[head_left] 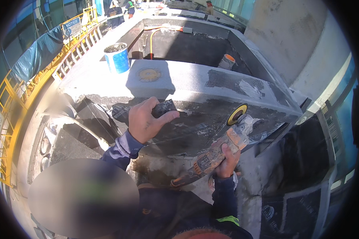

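The dusty orange-and-black angle grinder [205,158], clamped in the right hand [228,162], tilts before the pale concrete ledge [189,77], its round yellow disc [237,114] near the edge. The left hand [143,121], apart, grips a black square-ended piece [164,106]; behind the ledge opens a dark-walled recess [187,46].

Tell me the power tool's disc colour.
The disc is yellow and black, clearest in the head view.

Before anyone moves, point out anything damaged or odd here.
The flat, pale grey ledge beyond the dusty orange angle grinder in the right hand has a ragged, dark grey patch on its top, toward the right, breaking the paler surface.
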The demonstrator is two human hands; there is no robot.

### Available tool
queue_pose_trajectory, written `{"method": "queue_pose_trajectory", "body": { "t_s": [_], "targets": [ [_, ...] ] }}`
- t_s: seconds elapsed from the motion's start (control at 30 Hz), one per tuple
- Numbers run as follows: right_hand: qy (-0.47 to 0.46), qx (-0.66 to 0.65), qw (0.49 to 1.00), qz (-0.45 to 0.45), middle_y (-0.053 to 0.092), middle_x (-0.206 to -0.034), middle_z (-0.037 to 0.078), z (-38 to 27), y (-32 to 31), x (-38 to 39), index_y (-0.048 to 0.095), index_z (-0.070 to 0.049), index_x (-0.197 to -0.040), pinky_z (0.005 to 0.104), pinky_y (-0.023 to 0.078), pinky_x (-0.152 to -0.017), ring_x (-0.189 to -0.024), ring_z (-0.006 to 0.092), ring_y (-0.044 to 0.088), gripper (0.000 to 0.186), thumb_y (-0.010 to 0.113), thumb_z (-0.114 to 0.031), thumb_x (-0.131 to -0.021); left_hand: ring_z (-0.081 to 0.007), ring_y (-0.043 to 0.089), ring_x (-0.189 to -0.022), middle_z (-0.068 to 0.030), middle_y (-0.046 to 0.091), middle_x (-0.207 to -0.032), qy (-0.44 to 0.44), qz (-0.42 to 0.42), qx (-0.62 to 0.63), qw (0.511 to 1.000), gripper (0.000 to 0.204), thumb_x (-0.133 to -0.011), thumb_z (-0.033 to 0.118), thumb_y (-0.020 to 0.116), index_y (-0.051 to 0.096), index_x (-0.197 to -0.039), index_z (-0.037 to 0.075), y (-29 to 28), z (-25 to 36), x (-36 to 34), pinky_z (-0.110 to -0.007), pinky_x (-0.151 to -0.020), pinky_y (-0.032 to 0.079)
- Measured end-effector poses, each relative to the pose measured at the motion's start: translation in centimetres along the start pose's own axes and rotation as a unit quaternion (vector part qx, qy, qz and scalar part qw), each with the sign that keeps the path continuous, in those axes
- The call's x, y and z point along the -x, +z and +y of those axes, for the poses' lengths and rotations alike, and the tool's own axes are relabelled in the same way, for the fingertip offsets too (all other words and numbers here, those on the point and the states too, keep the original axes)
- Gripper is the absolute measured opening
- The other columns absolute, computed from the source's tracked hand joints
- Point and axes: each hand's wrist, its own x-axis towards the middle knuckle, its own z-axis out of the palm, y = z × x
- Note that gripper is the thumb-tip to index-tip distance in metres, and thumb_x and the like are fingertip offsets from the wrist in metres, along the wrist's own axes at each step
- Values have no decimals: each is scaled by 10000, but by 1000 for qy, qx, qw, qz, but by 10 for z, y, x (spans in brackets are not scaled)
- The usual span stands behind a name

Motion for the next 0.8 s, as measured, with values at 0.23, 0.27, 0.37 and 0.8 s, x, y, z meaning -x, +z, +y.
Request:
{"method": "queue_pose_trajectory", "body": {
  "t_s": [0.23,0.27,0.37,0.8],
  "targets": [
    [-65,-11,991,114,627,-985,142,-14,-60,-12,455,9,-1255,391,551,-724,-826,257,654,477,667,-132,-852,-399,590,-1083,-204,616,-1150,308,-194,85,928,344,-865,46,648,527,-1186,12,136,30,-75,-442,-907,481],
    [-70,-18,988,140,627,-986,139,-12,-65,-11,450,7,-1264,391,550,-726,-826,256,653,484,668,-129,-854,-396,596,-1089,-196,624,-1144,298,-230,111,920,345,-866,41,647,534,-1191,24,153,35,-86,-443,-912,486],
    [-108,15,973,203,612,-1040,143,-2,-76,-11,436,7,-1288,386,548,-731,-858,248,646,510,674,-116,-854,-385,625,-1035,-173,645,-1111,301,-316,145,888,310,-874,57,650,566,-1172,59,194,39,-116,-428,-868,503],
    [-145,175,920,318,593,-1145,174,116,-45,-49,399,21,-1246,381,481,-907,-1028,254,603,753,867,-232,-713,-404,634,-765,-166,661,-862,466,-210,-14,860,130,-965,183,574,559,-1047,84,290,19,-155,-471,-644,484]
  ]
}}
